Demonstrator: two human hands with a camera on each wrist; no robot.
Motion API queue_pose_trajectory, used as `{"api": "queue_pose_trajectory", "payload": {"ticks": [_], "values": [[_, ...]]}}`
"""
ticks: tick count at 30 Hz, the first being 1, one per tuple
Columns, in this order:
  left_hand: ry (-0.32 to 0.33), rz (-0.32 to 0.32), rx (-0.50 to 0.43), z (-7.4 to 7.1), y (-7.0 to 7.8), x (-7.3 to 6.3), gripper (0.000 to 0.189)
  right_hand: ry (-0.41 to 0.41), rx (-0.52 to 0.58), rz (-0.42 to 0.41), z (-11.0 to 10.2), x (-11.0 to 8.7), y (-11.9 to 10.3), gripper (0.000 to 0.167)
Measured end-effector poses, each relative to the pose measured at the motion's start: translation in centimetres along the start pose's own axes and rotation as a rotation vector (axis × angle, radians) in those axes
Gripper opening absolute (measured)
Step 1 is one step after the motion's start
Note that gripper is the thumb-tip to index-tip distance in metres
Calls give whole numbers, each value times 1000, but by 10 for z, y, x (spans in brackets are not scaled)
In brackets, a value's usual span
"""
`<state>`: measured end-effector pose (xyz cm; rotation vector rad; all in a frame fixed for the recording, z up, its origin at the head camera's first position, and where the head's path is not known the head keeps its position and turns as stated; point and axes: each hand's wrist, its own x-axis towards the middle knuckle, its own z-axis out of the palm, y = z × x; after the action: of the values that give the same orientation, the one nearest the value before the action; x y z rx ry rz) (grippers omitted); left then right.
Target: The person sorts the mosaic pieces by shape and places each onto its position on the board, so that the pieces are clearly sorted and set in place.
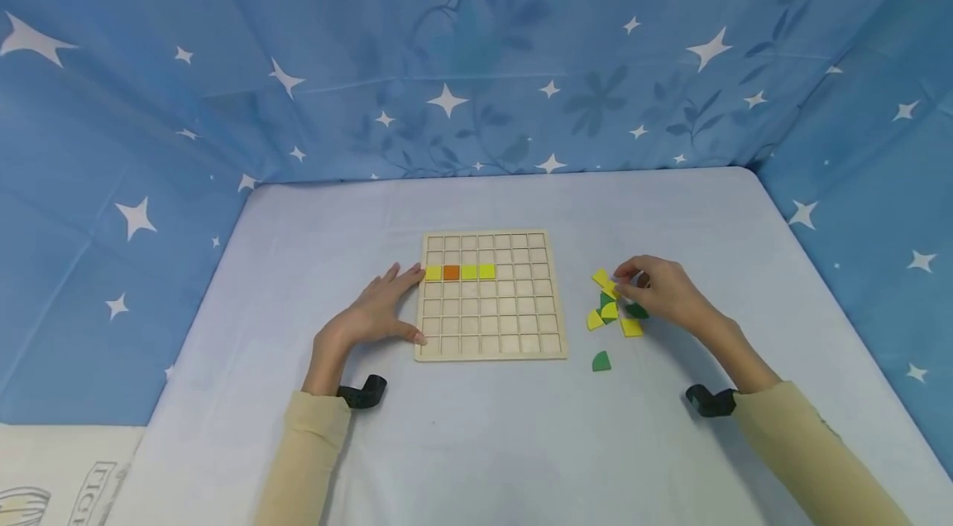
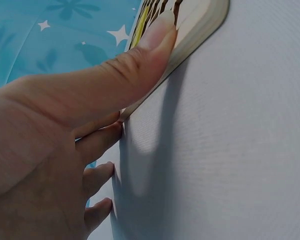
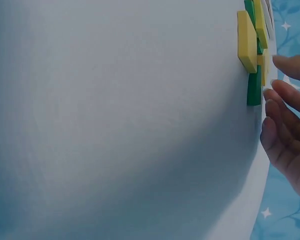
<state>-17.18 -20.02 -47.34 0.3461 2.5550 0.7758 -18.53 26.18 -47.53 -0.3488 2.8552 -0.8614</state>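
Observation:
A square wooden grid board (image 1: 487, 351) lies on the table. In one of its upper rows sit a yellow square tile (image 1: 433, 273), an orange square tile (image 1: 451, 272) and two lime-yellow tiles (image 1: 478, 271). My left hand (image 1: 380, 307) rests along the board's left side, fingers spread, thumb on the near left corner. The left wrist view shows its thumb (image 2: 157, 40) pressing the rim. My right hand (image 1: 663, 290) hovers at a small pile of yellow pieces (image 1: 609, 310) and green pieces (image 1: 636, 310), fingers bent loosely, with a gap between thumb and index finger in the right wrist view.
A green quarter-round piece (image 1: 601, 361) lies apart, nearer than the pile. A yellow square (image 1: 631, 328) is at the pile's near edge. The white-covered table (image 1: 506, 443) is backed by a blue star-patterned curtain (image 1: 476, 54).

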Motion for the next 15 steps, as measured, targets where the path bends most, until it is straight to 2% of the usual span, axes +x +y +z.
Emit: {"api": "queue_pose_trajectory", "payload": {"ticks": [15], "values": [[0, 7, -5, -3, 0, 0, 114, -25, -11, 87, 12, 6, -6, 32]]}}
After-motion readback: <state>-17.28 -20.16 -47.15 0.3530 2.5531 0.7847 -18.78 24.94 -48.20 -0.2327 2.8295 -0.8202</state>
